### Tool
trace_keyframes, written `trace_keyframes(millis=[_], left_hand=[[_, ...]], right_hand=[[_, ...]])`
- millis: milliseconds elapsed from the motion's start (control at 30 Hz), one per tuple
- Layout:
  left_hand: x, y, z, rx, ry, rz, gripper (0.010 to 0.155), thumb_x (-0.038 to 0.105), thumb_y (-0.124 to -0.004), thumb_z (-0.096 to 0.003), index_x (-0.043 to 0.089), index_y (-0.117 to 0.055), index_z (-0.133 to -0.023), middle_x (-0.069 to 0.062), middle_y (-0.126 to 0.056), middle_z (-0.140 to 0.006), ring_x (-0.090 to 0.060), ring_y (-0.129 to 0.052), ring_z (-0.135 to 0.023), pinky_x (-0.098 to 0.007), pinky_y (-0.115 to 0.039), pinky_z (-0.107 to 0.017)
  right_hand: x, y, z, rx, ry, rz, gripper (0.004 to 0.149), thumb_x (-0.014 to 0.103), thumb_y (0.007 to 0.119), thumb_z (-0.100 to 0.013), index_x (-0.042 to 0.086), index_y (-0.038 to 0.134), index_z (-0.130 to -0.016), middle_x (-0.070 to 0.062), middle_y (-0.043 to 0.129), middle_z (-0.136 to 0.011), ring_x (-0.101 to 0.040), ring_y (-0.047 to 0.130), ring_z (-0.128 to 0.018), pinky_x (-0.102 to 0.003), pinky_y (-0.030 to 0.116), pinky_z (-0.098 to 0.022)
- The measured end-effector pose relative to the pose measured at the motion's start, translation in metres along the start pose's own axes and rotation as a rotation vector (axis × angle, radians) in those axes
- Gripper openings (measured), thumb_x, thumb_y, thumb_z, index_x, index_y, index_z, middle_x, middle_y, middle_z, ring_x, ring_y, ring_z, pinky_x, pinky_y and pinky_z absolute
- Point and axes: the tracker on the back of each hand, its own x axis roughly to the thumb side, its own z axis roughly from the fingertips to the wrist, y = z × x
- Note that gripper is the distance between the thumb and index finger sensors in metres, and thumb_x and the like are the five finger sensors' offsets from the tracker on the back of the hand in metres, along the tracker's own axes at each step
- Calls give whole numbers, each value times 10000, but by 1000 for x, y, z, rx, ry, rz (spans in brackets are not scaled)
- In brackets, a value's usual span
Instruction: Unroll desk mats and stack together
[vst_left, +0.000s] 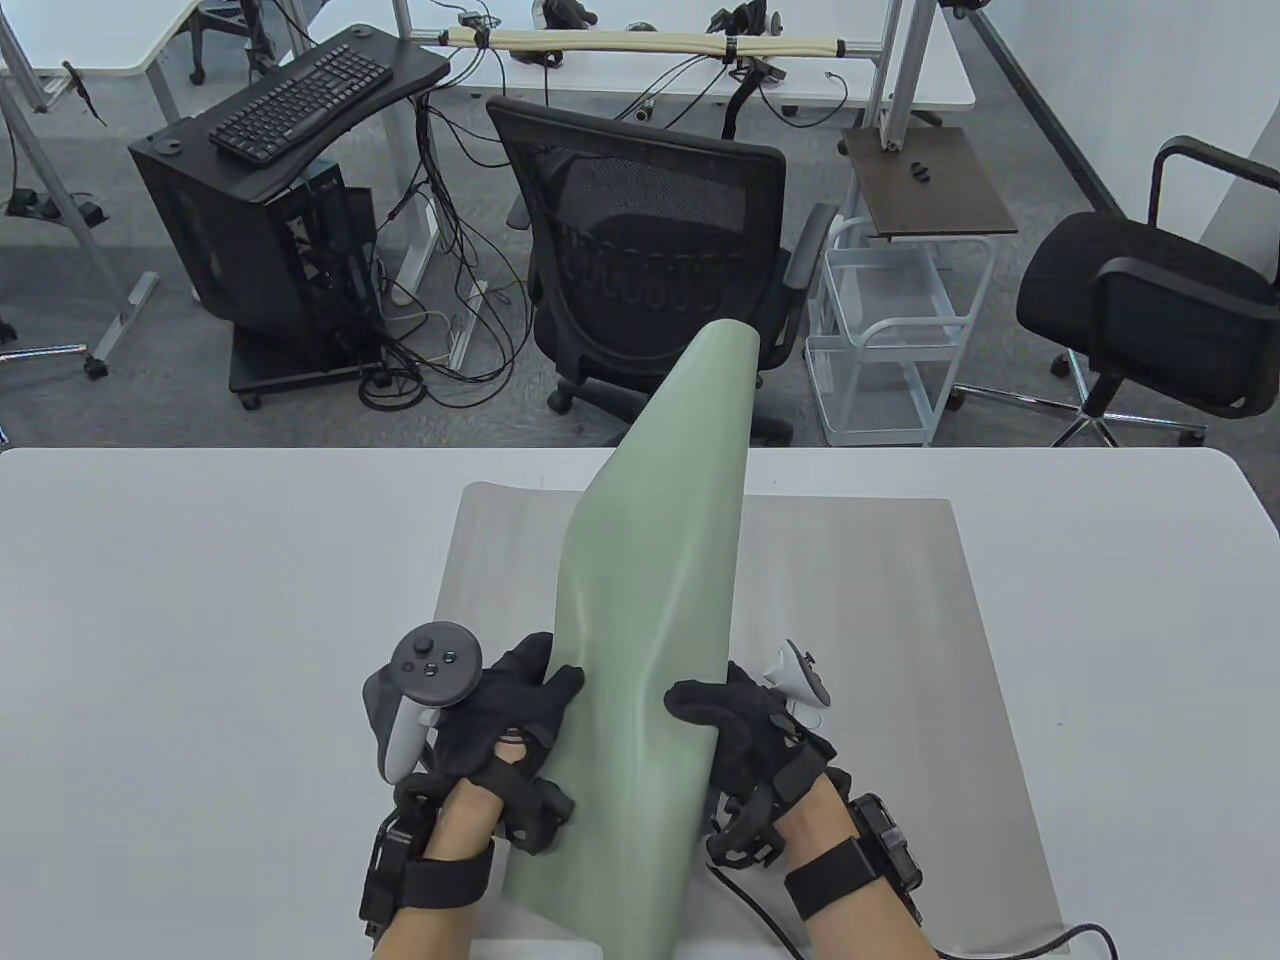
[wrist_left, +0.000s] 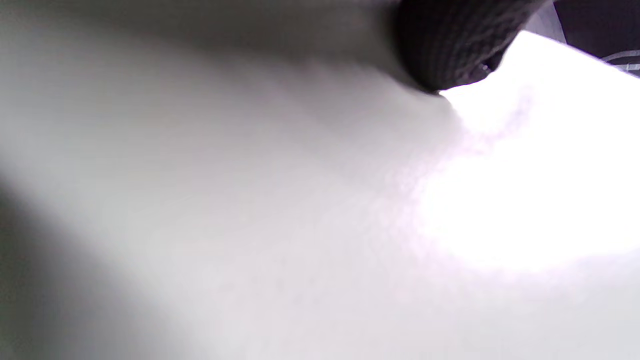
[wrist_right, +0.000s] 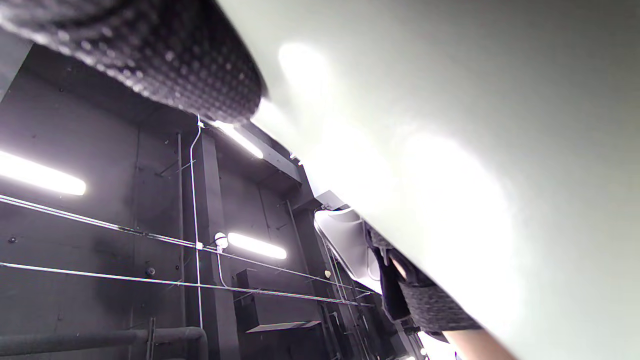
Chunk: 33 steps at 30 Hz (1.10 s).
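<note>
A grey desk mat (vst_left: 880, 640) lies flat on the white table (vst_left: 200, 600). A pale green desk mat (vst_left: 650, 600) is held up above it, curved and standing steeply toward the camera, its top end over the table's far edge. My left hand (vst_left: 520, 700) grips the green mat's left edge, thumb on its face. My right hand (vst_left: 730, 720) grips its right edge. In the left wrist view a gloved fingertip (wrist_left: 450, 45) presses the mat surface (wrist_left: 250, 200). In the right wrist view a fingertip (wrist_right: 165, 60) lies on the mat (wrist_right: 450, 150).
Beyond the table's far edge stand a black mesh chair (vst_left: 640, 250), a white wire trolley (vst_left: 890, 330), another black chair (vst_left: 1150, 290) and a computer stand with a keyboard (vst_left: 300, 90). The right wrist view looks up at ceiling lights (wrist_right: 40, 180).
</note>
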Motion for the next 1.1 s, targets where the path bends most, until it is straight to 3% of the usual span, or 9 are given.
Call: trace_keyframes(millis=[67,133,200,300,500,667,800,900,1100], left_hand=[[-7,6,-4,-59,-6,74,401,417,-777,-436,328,-708,-821,53,-978,-723,-137,-1088,-392,-293,-949,-299],[-10,11,-4,-55,-2,64,415,409,-782,-437,336,-695,-836,60,-990,-701,-134,-1084,-361,-285,-945,-276],[-11,15,-4,-43,-11,37,442,393,-780,-443,364,-672,-871,84,-996,-694,-125,-1082,-333,-276,-942,-257],[-13,19,-4,-29,-11,42,446,383,-777,-443,360,-683,-878,102,-1014,-675,-124,-1075,-305,-271,-935,-236],[-36,14,-12,-153,-13,293,456,466,-807,-438,294,-746,-855,111,-1065,-560,-94,-1047,-153,-251,-912,-122],[-38,16,-13,-57,3,199,395,426,-793,-437,329,-776,-819,139,-1079,-515,-82,-1037,-139,-252,-910,-122],[-35,23,-8,-33,-13,213,388,422,-794,-443,330,-778,-820,136,-1079,-528,-90,-1041,-168,-260,-911,-148],[-36,28,-5,3,-4,194,387,422,-797,-436,331,-787,-812,138,-1081,-521,-93,-1043,-168,-263,-912,-148],[-42,37,1,49,20,192,385,410,-815,-430,315,-803,-803,126,-1076,-550,-105,-1046,-180,-268,-910,-152]], right_hand=[[0,-2,1,19,-5,-31,763,282,836,-559,372,287,-1080,-157,432,-1109,-194,784,-710,-457,786,-635],[-1,-4,3,-7,3,-45,755,255,811,-563,372,275,-1080,-207,339,-1152,-307,701,-838,-497,751,-643],[-4,-6,3,-20,19,-38,747,239,790,-563,389,269,-1077,-213,387,-1161,-456,583,-969,-555,698,-670],[-5,-8,3,11,35,-13,765,245,742,-585,415,169,-1062,-221,449,-1148,-588,535,-1027,-777,561,-660],[-9,-8,-1,26,21,-103,851,260,714,-603,371,-17,-1024,-189,458,-1102,-437,733,-937,-655,695,-675],[-15,-14,-1,-54,44,-24,903,421,721,-614,339,-87,-1009,-106,479,-1058,-295,762,-850,-492,731,-674],[-16,-17,-2,-107,72,-56,948,687,561,-491,169,-40,-1010,-57,517,-1010,-238,780,-790,-420,753,-651],[-15,-17,-2,-90,54,-116,847,649,441,-526,95,22,-1012,-82,509,-1011,-281,755,-798,-457,711,-661],[-4,-21,-1,-77,39,-70,849,465,757,-575,103,109,-987,-46,570,-970,-254,823,-792,-402,804,-639]])
